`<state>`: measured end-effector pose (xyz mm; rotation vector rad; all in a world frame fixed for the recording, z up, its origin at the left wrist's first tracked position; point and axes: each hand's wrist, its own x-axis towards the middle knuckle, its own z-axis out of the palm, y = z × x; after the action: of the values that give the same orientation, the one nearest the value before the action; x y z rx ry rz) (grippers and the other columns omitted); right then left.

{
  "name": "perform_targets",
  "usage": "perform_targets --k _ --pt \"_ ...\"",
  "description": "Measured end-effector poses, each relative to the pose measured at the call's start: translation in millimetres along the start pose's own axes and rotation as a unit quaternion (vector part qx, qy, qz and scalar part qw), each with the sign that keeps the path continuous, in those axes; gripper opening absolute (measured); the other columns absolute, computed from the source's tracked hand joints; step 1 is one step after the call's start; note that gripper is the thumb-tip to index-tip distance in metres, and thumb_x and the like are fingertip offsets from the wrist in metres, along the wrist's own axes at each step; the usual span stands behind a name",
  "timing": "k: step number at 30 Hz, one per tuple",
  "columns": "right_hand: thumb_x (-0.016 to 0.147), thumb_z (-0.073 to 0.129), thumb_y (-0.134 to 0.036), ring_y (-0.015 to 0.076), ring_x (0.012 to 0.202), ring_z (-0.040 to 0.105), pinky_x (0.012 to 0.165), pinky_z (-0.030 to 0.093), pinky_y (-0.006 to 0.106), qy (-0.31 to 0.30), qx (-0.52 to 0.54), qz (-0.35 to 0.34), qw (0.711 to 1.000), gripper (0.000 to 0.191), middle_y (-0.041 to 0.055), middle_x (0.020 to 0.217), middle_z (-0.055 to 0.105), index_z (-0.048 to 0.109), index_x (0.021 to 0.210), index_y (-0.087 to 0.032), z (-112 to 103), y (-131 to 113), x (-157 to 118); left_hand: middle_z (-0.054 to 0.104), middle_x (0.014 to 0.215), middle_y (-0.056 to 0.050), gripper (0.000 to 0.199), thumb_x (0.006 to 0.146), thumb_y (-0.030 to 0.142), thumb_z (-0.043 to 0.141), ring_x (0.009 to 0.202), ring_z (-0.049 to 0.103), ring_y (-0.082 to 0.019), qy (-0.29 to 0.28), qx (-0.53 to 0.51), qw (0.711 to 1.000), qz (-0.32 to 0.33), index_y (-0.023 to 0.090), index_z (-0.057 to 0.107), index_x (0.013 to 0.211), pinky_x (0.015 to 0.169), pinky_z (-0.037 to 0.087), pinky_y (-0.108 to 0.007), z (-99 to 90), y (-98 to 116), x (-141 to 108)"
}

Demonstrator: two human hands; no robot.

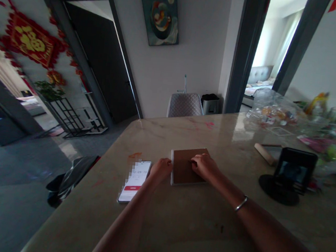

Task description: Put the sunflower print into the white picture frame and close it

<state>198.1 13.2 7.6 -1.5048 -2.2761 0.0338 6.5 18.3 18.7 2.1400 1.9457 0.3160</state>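
Observation:
A flat brown rectangular panel with a pale border [183,169], perhaps a notebook or the back of a picture frame, lies on the stone-topped table [185,222]. My left hand [161,169] is closed at the panel's left edge; whether it grips the edge or something small is hidden. Over the panel's upper right part, my right hand [205,166] has its fingertips pinched together close to the brown surface. What the pinch holds, if anything, is too small to make out. A phone [135,181] with a lit timer screen lies just left of my left hand.
On the right stand a black device on a round base [292,177] and a light wooden frame [265,153]. Clear plastic bags [273,108] and clutter fill the far right corner. A grey chair [185,105] is beyond the table's far edge.

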Motion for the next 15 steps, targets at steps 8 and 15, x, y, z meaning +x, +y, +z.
perform_targets --k 8,15 --pt "0.075 0.049 -0.019 0.0162 0.087 0.057 0.081 0.039 0.025 0.005 -0.001 -0.019 1.000 0.026 0.0054 0.090 0.067 0.066 0.095 -0.019 2.6 -0.4 1.0 0.066 0.095 -0.009 0.030 0.079 0.019 0.037 0.084 0.060 -0.016 0.012 -0.007 1.000 0.019 0.016 0.066 0.086 0.066 0.040 -0.022 3.3 -3.7 1.9" --pt "0.076 0.048 -0.019 0.0162 0.088 0.056 0.081 0.038 0.025 0.009 -0.005 -0.016 1.000 0.026 0.0050 0.090 0.067 0.066 0.095 -0.019 4.4 -0.5 2.2 0.066 0.098 -0.009 0.032 0.081 0.018 0.036 0.089 0.060 -0.017 0.001 0.000 1.000 0.013 0.017 0.066 0.091 0.071 0.041 -0.023 2.0 -2.1 1.7"
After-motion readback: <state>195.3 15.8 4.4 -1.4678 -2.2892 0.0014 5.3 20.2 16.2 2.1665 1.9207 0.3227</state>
